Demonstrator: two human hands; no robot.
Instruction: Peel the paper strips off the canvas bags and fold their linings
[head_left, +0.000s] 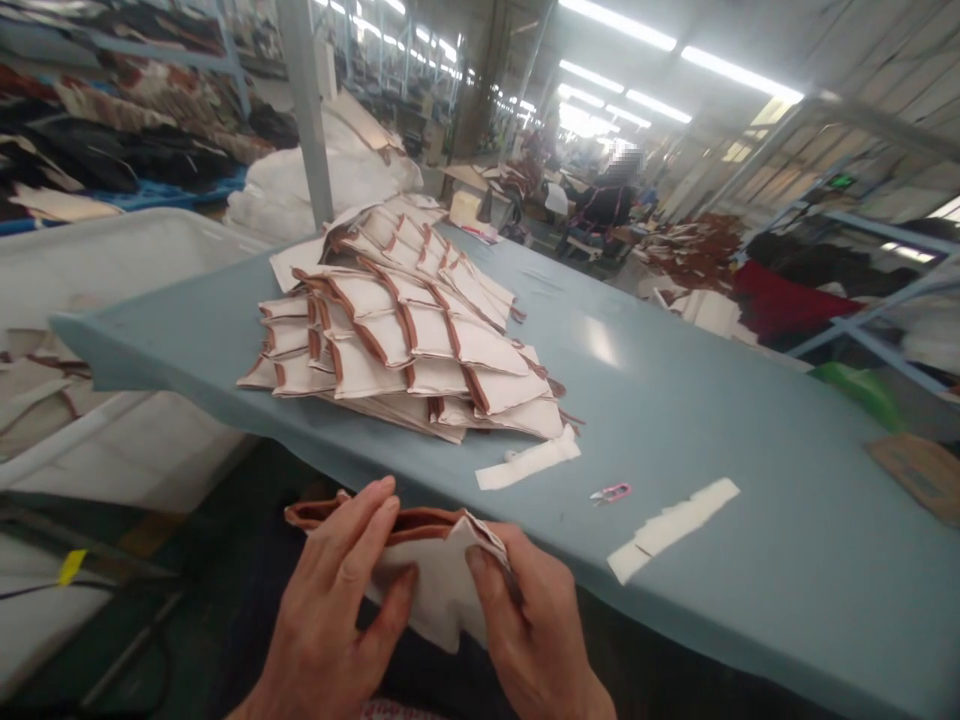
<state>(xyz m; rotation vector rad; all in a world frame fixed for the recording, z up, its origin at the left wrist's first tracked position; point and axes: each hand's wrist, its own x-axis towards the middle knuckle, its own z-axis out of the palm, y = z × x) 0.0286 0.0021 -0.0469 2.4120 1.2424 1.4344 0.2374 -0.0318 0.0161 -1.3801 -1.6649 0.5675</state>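
Both my hands hold one cream fabric piece with brown trim (435, 585) just below the near edge of the blue-grey table (675, 400). My left hand (330, 610) grips its left side, fingers over the brown edge and thumb underneath. My right hand (536, 625) pinches its right side with thumb on top. Beyond them a fanned stack of like cream and brown pieces (405, 330) lies on the table. Small pink snips (611, 492) rest to the right of the stack, between two white strips (529, 460) (671, 528).
A white bin (97, 270) holding more pieces stands at the left of the table. A person (611, 200) works at a far table among piles of fabric. Racks with dark and red cloth line the left and right. A brown cardboard piece (919, 470) lies at the table's right edge.
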